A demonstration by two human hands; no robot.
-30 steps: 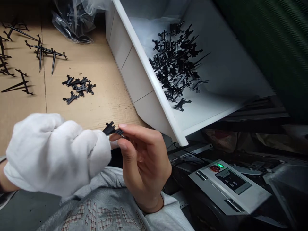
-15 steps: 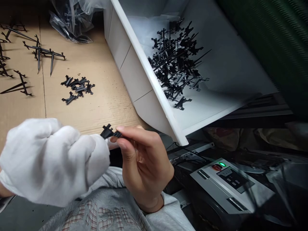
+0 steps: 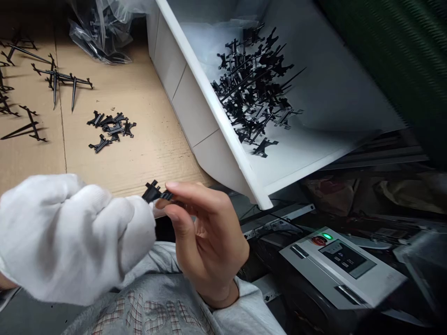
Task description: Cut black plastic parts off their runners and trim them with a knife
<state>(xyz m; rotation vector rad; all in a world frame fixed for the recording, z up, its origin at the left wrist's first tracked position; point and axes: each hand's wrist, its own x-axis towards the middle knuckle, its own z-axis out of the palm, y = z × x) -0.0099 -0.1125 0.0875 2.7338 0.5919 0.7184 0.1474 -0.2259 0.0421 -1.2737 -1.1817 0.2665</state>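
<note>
My left hand [image 3: 77,237], in a white glove, is closed around one end of a small black plastic part [image 3: 152,190]. The glove hides how its fingertips hold the part. On the other side, my bare right hand [image 3: 209,232] pinches the same part between thumb and fingers. Both hands are close together in front of my body, at the near edge of the cardboard-covered table [image 3: 150,139]. Beyond them lies a small pile of similar black plastic parts [image 3: 113,129].
A white bin [image 3: 209,100] to the right holds a heap of black parts [image 3: 254,88]. Black stake-like pieces [image 3: 63,77] lie at far left, near a clear plastic bag [image 3: 101,37]. A grey control box [image 3: 344,267] with a lit green lamp is at lower right.
Both hands have shifted very slightly left in the picture, with the black plastic part still between them. The view has turned a little; the grip looks the same.
</note>
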